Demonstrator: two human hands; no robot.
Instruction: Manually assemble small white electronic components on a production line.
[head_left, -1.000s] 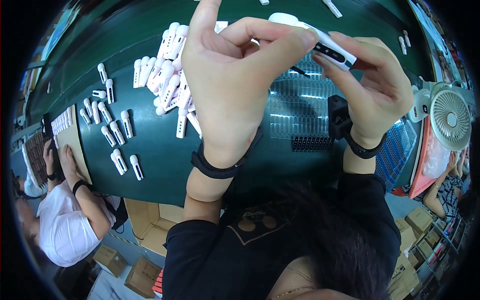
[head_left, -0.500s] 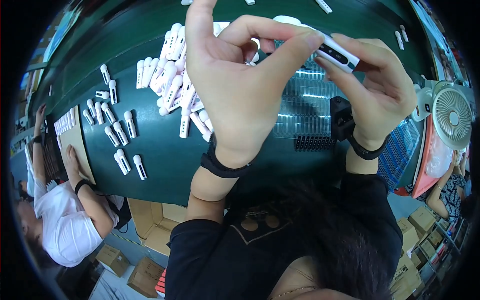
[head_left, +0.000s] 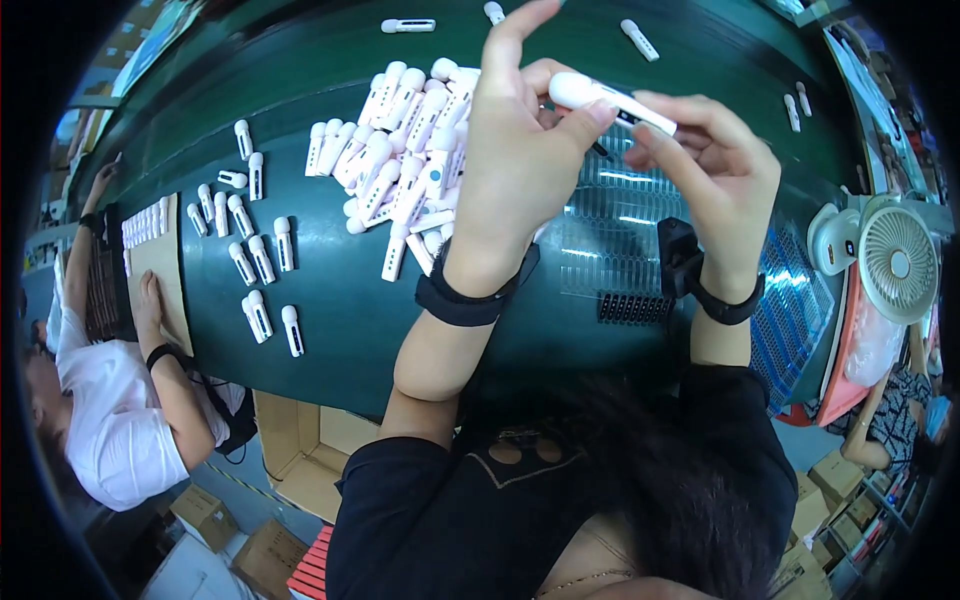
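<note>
Over the table I hold up a small white wand massager (head_left: 624, 103), with a rounded head and a dark button panel. My left hand (head_left: 525, 170) grips it near the head, thumb pressed on its body and index finger raised. Closed round its tail end are the thumb and fingers of my right hand (head_left: 728, 175). To the left of my left hand lies a heap of similar wands (head_left: 400, 140). Clear film sheets with rows of outlines (head_left: 615, 215) lie below my hands, with black panel stickers (head_left: 635, 309) along the near edge.
Several loose wands (head_left: 262, 258) lie left on the green table (head_left: 330, 350). A co-worker (head_left: 130, 410) sits there by a cardboard sheet (head_left: 172, 260) with wands in a row. At right stand a small fan (head_left: 900, 250) and a blue patterned sheet (head_left: 785, 320). Below is an open carton (head_left: 290, 450).
The wand has turned, so its rounded head now shows at the left and its panel is partly hidden. Both hands have shifted: the left to the right, the right slightly left.
</note>
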